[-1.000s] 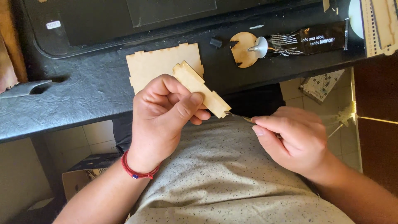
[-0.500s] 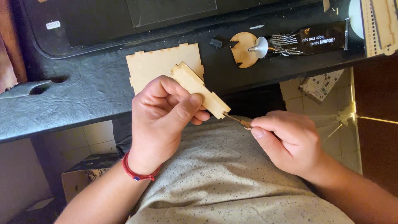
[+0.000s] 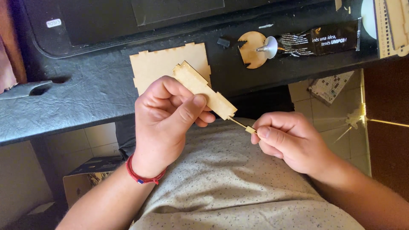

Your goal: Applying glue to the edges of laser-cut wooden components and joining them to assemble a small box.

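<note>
Pinching notched flat wooden piece (image 3: 203,91), left hand (image 3: 168,121) | right hand (image 3: 289,140) pinching thin wooden stick (image 3: 243,125) | black textured desk (image 3: 85,98)

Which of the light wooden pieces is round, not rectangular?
The round wooden disc on the black table, beside the glue tube. The flat notched panel lying nearby and the narrow piece held in the left hand both have straight edges.

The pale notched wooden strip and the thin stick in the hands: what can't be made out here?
- Head view: the lower part of the pale notched wooden strip is hidden by the left hand.
- The thin wooden stick ends under the right hand, its length hidden.
- Whether the stick touches the strip's end: too small.
</note>
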